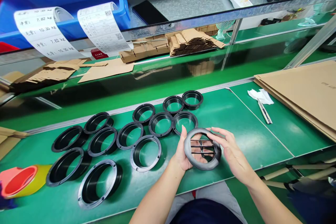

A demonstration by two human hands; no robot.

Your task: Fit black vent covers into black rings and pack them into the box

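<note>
Both forearms come up from the bottom edge, and between them the person holds a round black plastic grille ring with thin cross bars (202, 148) just above the green work table (236, 119). Left hand (183, 154) is closed on its left rim, thumb on top; right hand (231, 152) is closed on the right rim with fingertips (214, 133) curled over the upper edge. To my eye the part is being turned for inspection, so holding only the rim looks wise, because the bars seem thin and may bend. Black plastic flanged rings (145, 152) lie in rows to the left, apart from the hands. Brown cardboard sheets (301, 94) rest at the right.
</note>
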